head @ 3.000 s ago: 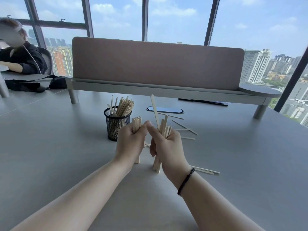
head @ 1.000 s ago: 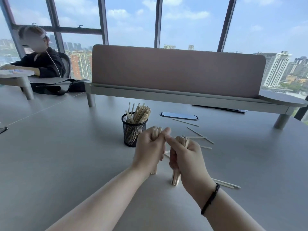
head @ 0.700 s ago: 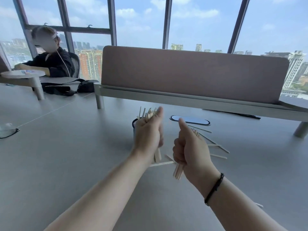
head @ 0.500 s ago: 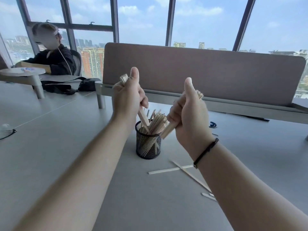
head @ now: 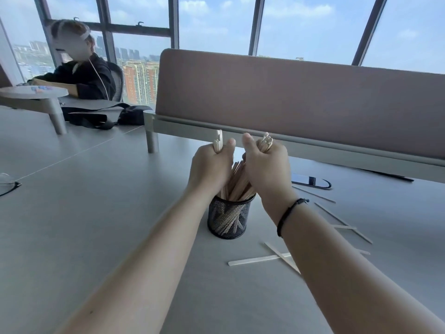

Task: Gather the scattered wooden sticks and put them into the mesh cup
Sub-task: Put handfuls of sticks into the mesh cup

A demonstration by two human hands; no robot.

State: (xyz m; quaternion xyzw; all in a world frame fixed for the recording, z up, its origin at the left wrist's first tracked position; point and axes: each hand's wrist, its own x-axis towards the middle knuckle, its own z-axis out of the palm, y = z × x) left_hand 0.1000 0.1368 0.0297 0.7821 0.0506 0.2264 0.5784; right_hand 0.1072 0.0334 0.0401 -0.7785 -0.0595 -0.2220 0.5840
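A black mesh cup (head: pixel 228 219) stands on the grey table (head: pixel 84 213), packed with wooden sticks (head: pixel 237 186). Directly above it, my left hand (head: pixel 210 168) is closed around a bundle of sticks whose tops poke out above the fist. My right hand (head: pixel 266 167) grips a second bundle beside it, thumbs nearly touching. The lower ends of both bundles reach down into the cup's mouth. Loose sticks (head: pixel 260 259) lie on the table to the right of the cup, some hidden under my right forearm.
A phone (head: pixel 311 183) lies behind the cup, on the right. A raised shelf with a brown divider panel (head: pixel 301 104) runs across the back. A seated person (head: pixel 81 73) and a black bag (head: pixel 108 115) are at the far left. Glasses (head: pixel 7 184) rest at the left edge.
Both hands have lifted their bundles off the table, carried them over the cup and lowered them so the stick ends enter its mouth; the fists have come close together.
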